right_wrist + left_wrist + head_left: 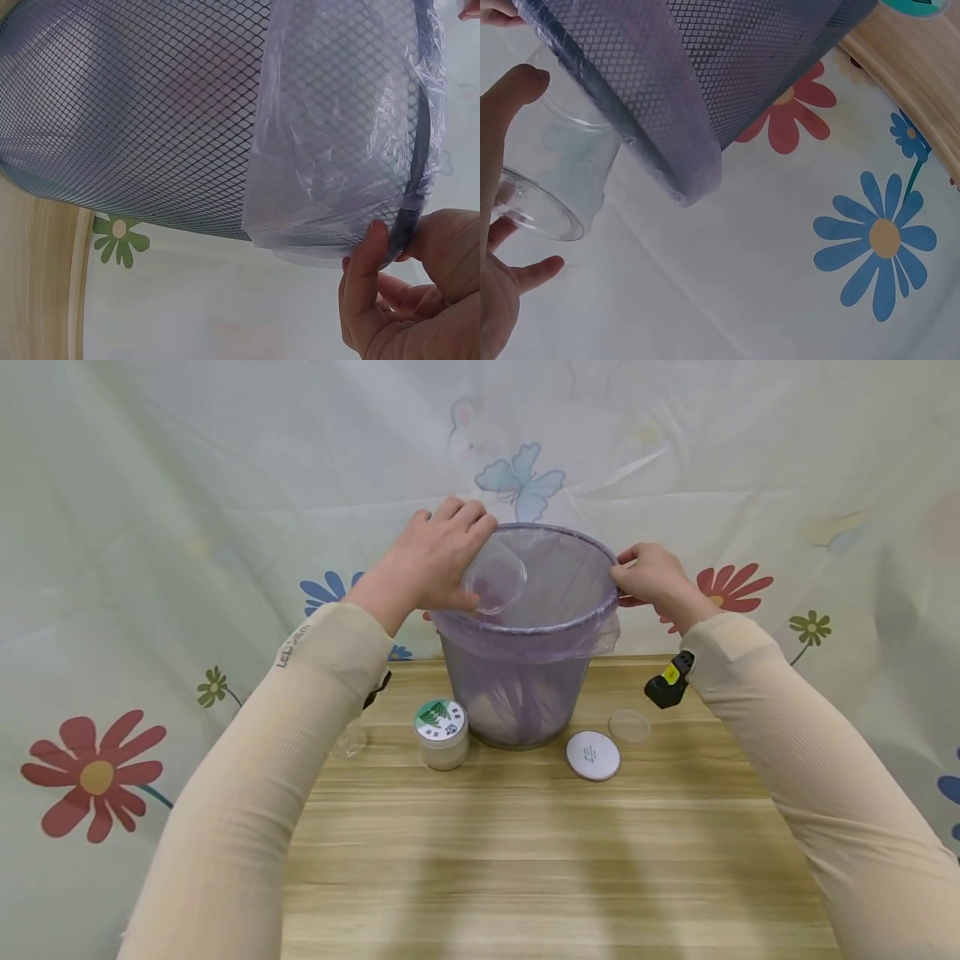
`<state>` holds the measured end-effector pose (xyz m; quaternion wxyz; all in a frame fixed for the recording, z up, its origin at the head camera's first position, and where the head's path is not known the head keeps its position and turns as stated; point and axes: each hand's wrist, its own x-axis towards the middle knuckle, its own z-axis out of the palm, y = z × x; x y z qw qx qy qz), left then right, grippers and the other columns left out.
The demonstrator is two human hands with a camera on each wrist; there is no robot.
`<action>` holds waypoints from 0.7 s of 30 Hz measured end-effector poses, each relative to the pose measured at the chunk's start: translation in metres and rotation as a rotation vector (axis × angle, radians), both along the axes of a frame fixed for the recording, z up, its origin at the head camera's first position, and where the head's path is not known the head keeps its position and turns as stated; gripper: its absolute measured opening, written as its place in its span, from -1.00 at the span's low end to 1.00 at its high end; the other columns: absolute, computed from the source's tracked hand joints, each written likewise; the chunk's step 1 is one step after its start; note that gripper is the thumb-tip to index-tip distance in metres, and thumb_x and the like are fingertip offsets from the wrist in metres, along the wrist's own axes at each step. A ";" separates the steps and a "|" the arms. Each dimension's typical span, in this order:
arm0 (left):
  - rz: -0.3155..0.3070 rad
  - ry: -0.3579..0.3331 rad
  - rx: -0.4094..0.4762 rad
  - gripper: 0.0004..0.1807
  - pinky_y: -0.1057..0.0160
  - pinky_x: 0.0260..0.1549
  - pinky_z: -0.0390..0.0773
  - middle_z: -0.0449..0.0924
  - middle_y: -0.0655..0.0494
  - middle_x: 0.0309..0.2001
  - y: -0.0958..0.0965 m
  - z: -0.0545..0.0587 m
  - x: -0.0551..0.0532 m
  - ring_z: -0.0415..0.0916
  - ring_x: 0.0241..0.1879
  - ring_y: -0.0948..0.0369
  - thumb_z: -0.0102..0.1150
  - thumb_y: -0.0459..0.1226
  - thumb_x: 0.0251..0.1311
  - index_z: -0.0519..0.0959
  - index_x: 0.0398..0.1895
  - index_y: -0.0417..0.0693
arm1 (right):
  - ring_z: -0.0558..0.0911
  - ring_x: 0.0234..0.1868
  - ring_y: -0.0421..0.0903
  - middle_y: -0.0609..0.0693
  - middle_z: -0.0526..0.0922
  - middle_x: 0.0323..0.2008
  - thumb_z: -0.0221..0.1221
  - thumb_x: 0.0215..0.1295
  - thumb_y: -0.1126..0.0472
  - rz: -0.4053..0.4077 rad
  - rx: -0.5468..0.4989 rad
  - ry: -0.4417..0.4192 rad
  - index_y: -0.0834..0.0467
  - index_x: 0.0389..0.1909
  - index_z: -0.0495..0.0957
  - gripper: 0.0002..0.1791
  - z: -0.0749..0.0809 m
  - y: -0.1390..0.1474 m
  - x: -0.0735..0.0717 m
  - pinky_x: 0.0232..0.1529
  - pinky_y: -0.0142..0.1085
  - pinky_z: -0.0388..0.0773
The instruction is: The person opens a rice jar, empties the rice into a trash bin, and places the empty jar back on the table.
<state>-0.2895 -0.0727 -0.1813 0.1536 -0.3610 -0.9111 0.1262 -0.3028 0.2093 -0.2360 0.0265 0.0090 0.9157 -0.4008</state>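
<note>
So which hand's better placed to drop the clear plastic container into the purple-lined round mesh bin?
Probably your left hand, which holds the container over the bin; your right hand grips its rim.

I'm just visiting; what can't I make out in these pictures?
- Head view: the print on the white disc is too small to read.
- Head view: any contents at the bottom of the bin are veiled by its purple liner.
- Left wrist view: the jar is cut off by the top edge.
- Right wrist view: the right hand is cut off by the right edge.
</note>
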 end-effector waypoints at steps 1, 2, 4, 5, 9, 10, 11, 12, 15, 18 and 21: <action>0.001 -0.009 0.011 -0.13 -0.11 -0.10 0.41 0.19 -0.06 0.18 0.000 0.000 0.000 0.11 0.20 -0.03 0.25 0.11 -0.11 0.15 0.22 -0.12 | 0.54 -0.54 -0.39 0.25 0.42 -0.04 -0.14 0.29 0.16 -0.001 -0.002 -0.001 0.38 0.24 0.16 -0.44 0.000 0.000 0.000 -0.35 -0.44 0.60; -0.001 -0.016 0.025 -0.14 -0.08 -0.14 0.44 0.19 -0.06 0.17 0.000 -0.001 -0.001 0.12 0.20 -0.03 0.25 0.10 -0.10 0.16 0.21 -0.12 | 0.54 -0.54 -0.39 0.25 0.42 -0.05 -0.14 0.29 0.16 -0.001 -0.005 0.000 0.39 0.24 0.16 -0.44 0.000 0.000 0.000 -0.36 -0.45 0.60; -0.005 -0.023 0.050 -0.16 -0.04 -0.20 0.49 0.19 -0.06 0.16 0.000 -0.002 -0.001 0.12 0.19 -0.03 0.24 0.09 -0.10 0.17 0.20 -0.12 | 0.54 -0.55 -0.39 0.24 0.41 -0.06 -0.14 0.28 0.17 -0.003 -0.009 0.000 0.39 0.23 0.17 -0.45 0.000 -0.001 0.000 -0.36 -0.45 0.60; -0.008 -0.024 0.059 -0.17 -0.03 -0.22 0.51 0.20 -0.06 0.16 0.000 -0.002 -0.002 0.12 0.19 -0.02 0.23 0.08 -0.09 0.18 0.19 -0.12 | 0.54 -0.55 -0.39 0.24 0.41 -0.06 -0.14 0.28 0.17 -0.003 -0.011 0.000 0.39 0.23 0.17 -0.45 0.000 -0.001 0.000 -0.37 -0.45 0.60; -0.011 -0.027 0.082 -0.19 0.00 -0.21 0.54 0.20 -0.07 0.16 0.000 -0.002 -0.003 0.13 0.18 -0.03 0.22 0.08 -0.08 0.20 0.18 -0.14 | 0.55 -0.56 -0.39 0.23 0.42 -0.09 -0.14 0.28 0.17 -0.003 -0.016 0.002 0.39 0.24 0.16 -0.44 0.000 -0.001 0.001 -0.37 -0.46 0.60; -0.009 -0.029 0.084 -0.19 0.00 -0.19 0.54 0.20 -0.08 0.16 0.000 -0.002 -0.003 0.13 0.18 -0.03 0.23 0.08 -0.08 0.20 0.19 -0.14 | 0.54 -0.56 -0.39 0.22 0.42 -0.09 -0.14 0.28 0.17 -0.002 -0.015 0.002 0.39 0.24 0.16 -0.44 0.000 -0.002 0.001 -0.37 -0.46 0.60; -0.006 -0.030 0.086 -0.19 0.01 -0.18 0.53 0.19 -0.08 0.16 0.000 -0.002 -0.003 0.13 0.18 -0.03 0.23 0.08 -0.08 0.20 0.19 -0.14 | 0.54 -0.56 -0.39 0.22 0.42 -0.10 -0.15 0.28 0.17 -0.002 -0.016 0.002 0.39 0.24 0.16 -0.44 0.000 -0.002 0.001 -0.37 -0.46 0.60; -0.003 -0.031 0.090 -0.18 0.01 -0.17 0.53 0.19 -0.08 0.16 -0.001 -0.002 -0.003 0.13 0.18 -0.03 0.24 0.08 -0.08 0.20 0.19 -0.14 | 0.54 -0.56 -0.39 0.22 0.42 -0.10 -0.15 0.28 0.17 -0.003 -0.015 0.003 0.39 0.24 0.16 -0.44 0.000 -0.002 0.001 -0.37 -0.46 0.60; 0.007 -0.033 0.106 -0.17 0.01 -0.15 0.51 0.19 -0.08 0.16 -0.002 -0.002 -0.003 0.14 0.17 -0.03 0.24 0.09 -0.09 0.21 0.20 -0.13 | 0.54 -0.56 -0.40 0.21 0.42 -0.11 -0.15 0.28 0.17 -0.004 -0.014 0.005 0.39 0.23 0.17 -0.45 0.000 -0.002 0.001 -0.37 -0.46 0.60; 0.020 -0.036 0.122 -0.16 0.02 -0.14 0.50 0.17 -0.08 0.17 -0.004 -0.002 -0.003 0.14 0.16 -0.04 0.23 0.10 -0.07 0.20 0.23 -0.11 | 0.54 -0.56 -0.39 0.22 0.42 -0.11 -0.15 0.27 0.17 -0.005 -0.016 0.009 0.39 0.23 0.17 -0.45 0.000 -0.002 0.001 -0.38 -0.46 0.60; 0.037 -0.039 0.136 -0.13 0.02 -0.10 0.49 0.14 -0.08 0.19 -0.005 -0.002 -0.003 0.14 0.16 -0.06 0.22 0.10 -0.05 0.16 0.30 -0.07 | 0.54 -0.55 -0.39 0.23 0.42 -0.10 -0.14 0.27 0.17 -0.003 -0.016 0.010 0.40 0.22 0.17 -0.45 -0.001 -0.003 0.001 -0.36 -0.45 0.60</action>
